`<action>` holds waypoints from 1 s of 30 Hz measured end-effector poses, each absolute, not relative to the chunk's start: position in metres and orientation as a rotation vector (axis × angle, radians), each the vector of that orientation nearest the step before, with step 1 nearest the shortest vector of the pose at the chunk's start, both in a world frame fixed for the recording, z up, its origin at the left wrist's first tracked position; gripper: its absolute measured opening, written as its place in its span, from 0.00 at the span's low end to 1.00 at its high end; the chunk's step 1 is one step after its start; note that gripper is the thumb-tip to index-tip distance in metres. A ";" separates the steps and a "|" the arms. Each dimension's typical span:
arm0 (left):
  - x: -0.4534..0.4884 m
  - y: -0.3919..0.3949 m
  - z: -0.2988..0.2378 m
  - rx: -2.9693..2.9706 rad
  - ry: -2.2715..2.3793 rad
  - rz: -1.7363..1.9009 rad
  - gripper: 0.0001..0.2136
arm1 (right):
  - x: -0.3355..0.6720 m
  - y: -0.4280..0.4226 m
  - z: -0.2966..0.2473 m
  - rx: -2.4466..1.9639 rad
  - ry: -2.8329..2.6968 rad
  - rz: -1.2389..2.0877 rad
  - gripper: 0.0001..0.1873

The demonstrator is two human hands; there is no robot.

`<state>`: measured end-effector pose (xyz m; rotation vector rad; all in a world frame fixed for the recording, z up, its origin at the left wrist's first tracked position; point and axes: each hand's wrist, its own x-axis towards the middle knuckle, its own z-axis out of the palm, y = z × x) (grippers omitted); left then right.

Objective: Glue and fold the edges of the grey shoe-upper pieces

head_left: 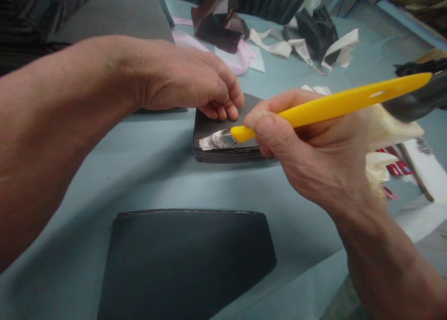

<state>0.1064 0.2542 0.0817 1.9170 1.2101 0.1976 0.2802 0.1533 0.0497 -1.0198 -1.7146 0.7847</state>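
My right hand (296, 138) grips a flat brush (331, 107) by its yellow handle. White paste coats the bristles, which touch the near edge of a stack of dark flat pieces (233, 156). Over the top of that stack, my left hand (202, 85) is closed, its curled fingertips resting on the upper piece; anything inside the curl is hidden. Closer to me lies a larger dark panel (188, 264), flat, with a pale line along its far edge.
A bluish cover (150, 176) lies over the table. Dark sheets (115, 13) are piled at the back left. Farther back are brown scraps (220, 22), pale strips (275, 45) and a black bundle (314, 31). Cream cloth (394, 129) lies beyond my right hand.
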 end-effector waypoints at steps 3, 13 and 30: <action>0.107 0.255 0.076 1.945 1.209 0.215 0.18 | 0.290 0.152 0.054 -1.099 -1.772 0.722 0.17; 0.109 0.258 0.068 1.903 1.298 0.249 0.17 | 0.324 0.155 0.066 -1.183 -1.785 0.726 0.18; 0.099 0.276 0.050 1.776 1.389 0.274 0.16 | 0.387 0.162 0.079 -1.310 -1.801 0.718 0.17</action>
